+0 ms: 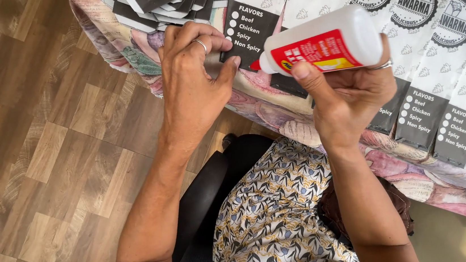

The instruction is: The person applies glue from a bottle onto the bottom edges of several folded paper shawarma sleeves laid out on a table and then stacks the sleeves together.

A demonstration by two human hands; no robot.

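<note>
My right hand (pixel 349 100) grips a white glue bottle (pixel 330 44) with a red label, held on its side with its red nozzle pointing left. The nozzle tip touches a black-and-white printed paper sheet (pixel 249 30) lying on the table edge. My left hand (pixel 194 83), a ring on one finger, pinches the left edge of that sheet with fingers curled over it. Both hands sit close together over the near table edge.
More flat printed paper sheets (pixel 433 26) overlap in a row across a table covered with a floral cloth (pixel 141 60). A stack of black sheets (pixel 158 1) lies at the top left. A black chair seat (pixel 217 201) and wood-pattern floor (pixel 37 167) are below.
</note>
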